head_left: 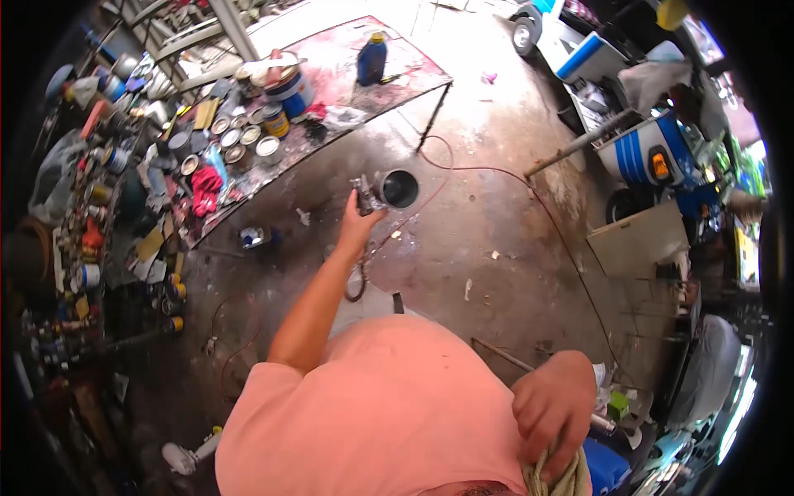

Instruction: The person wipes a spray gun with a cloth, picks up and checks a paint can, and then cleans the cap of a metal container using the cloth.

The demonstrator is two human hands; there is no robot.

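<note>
My left hand [361,223] is stretched out ahead over the floor, its fingers wrapped round the grip of a metal spray gun [365,198]. The gun's round cup [399,188] faces up with no lid, and its inside looks dark. A short piece of dark hose [356,289] hangs below that wrist. Close to my right side, my right hand [552,405] is curled, with its fingers on a bunched greenish cloth [564,478]. Part of the cloth is cut off by the frame's lower edge.
Ahead, a paint-stained table [405,62] bears a blue bottle [371,59], a large paint can [289,87] and several small cans. Cluttered shelves [91,215] line the left. A thin red hose [529,183] crosses the floor. Vehicle panels [641,153] stand at the right.
</note>
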